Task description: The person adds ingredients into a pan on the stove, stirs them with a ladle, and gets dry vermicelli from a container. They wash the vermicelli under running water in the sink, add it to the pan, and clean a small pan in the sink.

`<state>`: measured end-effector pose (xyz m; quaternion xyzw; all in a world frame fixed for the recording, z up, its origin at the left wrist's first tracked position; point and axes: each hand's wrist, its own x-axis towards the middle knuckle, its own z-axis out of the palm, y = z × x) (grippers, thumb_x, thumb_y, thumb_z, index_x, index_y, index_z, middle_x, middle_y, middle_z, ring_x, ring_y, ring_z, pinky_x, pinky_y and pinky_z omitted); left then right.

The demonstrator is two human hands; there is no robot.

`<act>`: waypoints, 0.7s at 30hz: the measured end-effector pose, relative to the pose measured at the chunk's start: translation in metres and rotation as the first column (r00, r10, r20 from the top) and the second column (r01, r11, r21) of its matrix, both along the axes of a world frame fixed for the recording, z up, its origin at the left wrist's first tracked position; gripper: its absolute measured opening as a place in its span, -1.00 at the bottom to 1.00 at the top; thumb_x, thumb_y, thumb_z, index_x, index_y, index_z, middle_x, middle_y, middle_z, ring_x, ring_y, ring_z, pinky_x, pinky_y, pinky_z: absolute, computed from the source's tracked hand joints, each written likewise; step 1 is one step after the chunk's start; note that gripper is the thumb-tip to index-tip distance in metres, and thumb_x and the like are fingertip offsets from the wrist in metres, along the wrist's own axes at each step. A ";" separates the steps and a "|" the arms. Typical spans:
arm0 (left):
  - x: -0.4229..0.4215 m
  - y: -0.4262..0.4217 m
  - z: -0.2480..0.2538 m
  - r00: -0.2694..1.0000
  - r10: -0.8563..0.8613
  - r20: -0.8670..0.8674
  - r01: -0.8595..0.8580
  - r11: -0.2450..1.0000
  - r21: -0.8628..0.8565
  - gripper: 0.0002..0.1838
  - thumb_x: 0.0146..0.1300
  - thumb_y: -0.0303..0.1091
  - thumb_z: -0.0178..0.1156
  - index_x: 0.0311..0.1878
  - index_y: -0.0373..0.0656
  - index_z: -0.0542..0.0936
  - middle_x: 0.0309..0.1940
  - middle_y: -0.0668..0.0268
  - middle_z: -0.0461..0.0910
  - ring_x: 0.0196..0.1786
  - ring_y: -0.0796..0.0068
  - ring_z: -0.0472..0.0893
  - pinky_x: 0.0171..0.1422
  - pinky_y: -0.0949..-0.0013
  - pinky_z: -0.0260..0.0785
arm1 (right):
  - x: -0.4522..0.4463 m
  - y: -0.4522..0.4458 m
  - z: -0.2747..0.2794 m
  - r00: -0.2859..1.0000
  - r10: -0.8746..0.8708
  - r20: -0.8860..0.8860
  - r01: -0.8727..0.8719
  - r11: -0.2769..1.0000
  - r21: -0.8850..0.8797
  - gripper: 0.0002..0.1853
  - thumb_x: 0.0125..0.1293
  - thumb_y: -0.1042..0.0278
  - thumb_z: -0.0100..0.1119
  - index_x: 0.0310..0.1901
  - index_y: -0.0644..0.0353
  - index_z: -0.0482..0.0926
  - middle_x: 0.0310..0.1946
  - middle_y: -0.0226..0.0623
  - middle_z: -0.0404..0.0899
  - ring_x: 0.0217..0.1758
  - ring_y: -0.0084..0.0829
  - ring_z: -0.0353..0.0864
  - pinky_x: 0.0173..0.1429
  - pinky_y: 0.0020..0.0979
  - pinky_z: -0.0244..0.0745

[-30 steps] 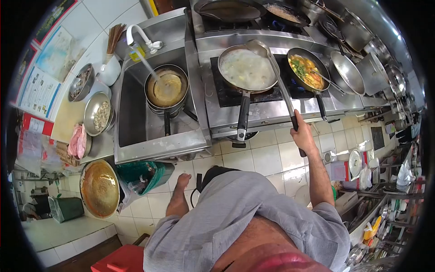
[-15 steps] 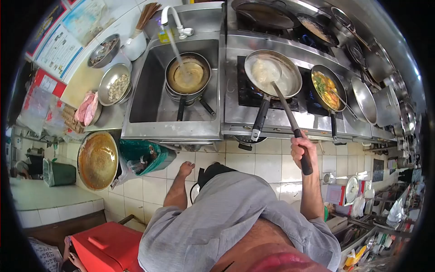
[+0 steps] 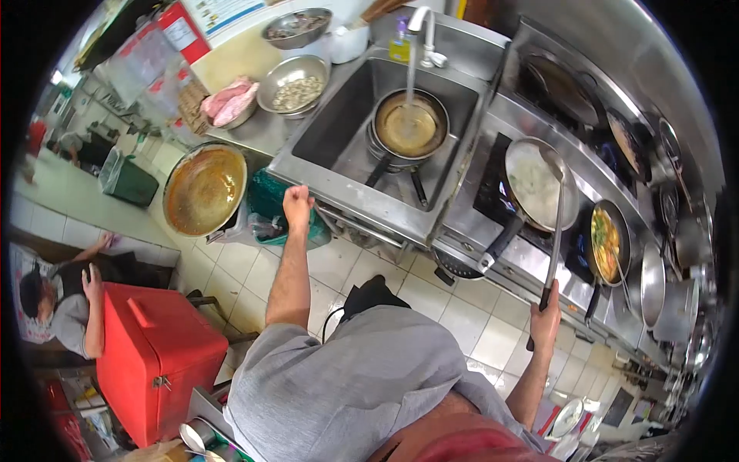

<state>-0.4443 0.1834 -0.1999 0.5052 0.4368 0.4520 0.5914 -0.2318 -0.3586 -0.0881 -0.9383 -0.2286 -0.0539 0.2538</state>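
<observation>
My right hand (image 3: 545,319) is wrapped round the dark handle of a long ladle (image 3: 557,223). The ladle's bowl rests in a frying pan of whitish, creamy liquid (image 3: 531,185) on the stove. My left hand (image 3: 298,206) is held out with its fingers curled in, and nothing shows in it. It is close to the front left corner of the sink (image 3: 354,192), above a bin with a green liner (image 3: 269,192). In the sink, water from the tap (image 3: 419,23) runs into a used frying pan (image 3: 410,127) on top of other pans.
Right of the creamy pan is a pan of colourful vegetables (image 3: 604,239) with a spoon. Bowls of raw meat (image 3: 231,100) and shellfish-like pieces (image 3: 299,92) stand left of the sink. A stained pan (image 3: 204,189) is beyond the bin. Another person (image 3: 73,308) is beside a red box (image 3: 154,331).
My view has turned to the left. My left hand has risen forward toward the sink's corner. The ladle's bowl has shifted toward the far right side of the creamy pan.
</observation>
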 end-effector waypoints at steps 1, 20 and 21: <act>0.003 0.013 0.012 0.999 0.009 0.039 -0.010 0.999 0.034 -0.83 0.22 -0.32 0.17 -0.34 -0.16 0.40 -0.54 0.45 0.35 -0.56 0.63 0.39 -0.54 0.56 0.25 | -0.007 0.016 0.022 0.946 -0.203 -0.253 0.158 0.970 -0.186 -0.16 0.00 0.61 0.10 0.36 -0.04 0.02 0.02 0.01 0.44 0.10 -0.04 0.42 0.09 -0.19 0.34; 0.169 0.383 0.193 0.941 -0.198 0.273 0.250 0.954 -0.169 -0.24 0.13 0.00 0.17 0.23 -0.30 0.12 0.17 -0.09 0.16 -0.32 -0.01 0.55 -0.39 0.12 0.55 | -0.033 0.321 0.099 1.000 -0.008 0.010 0.002 0.858 0.514 -0.57 0.19 0.48 0.14 0.13 0.21 0.38 -0.20 -0.33 0.45 -0.24 -0.55 0.44 -0.15 -0.50 0.37; 0.175 0.387 0.200 0.941 -0.237 0.241 0.283 0.942 -0.181 -0.31 0.14 -0.08 0.15 0.20 -0.32 0.17 0.12 -0.09 0.23 -0.33 0.00 0.55 -0.41 0.13 0.55 | -0.037 0.351 0.097 0.997 0.082 0.011 -0.078 0.882 0.464 -0.58 0.17 0.51 0.15 0.11 0.22 0.40 -0.23 -0.33 0.45 -0.28 -0.56 0.44 -0.19 -0.52 0.37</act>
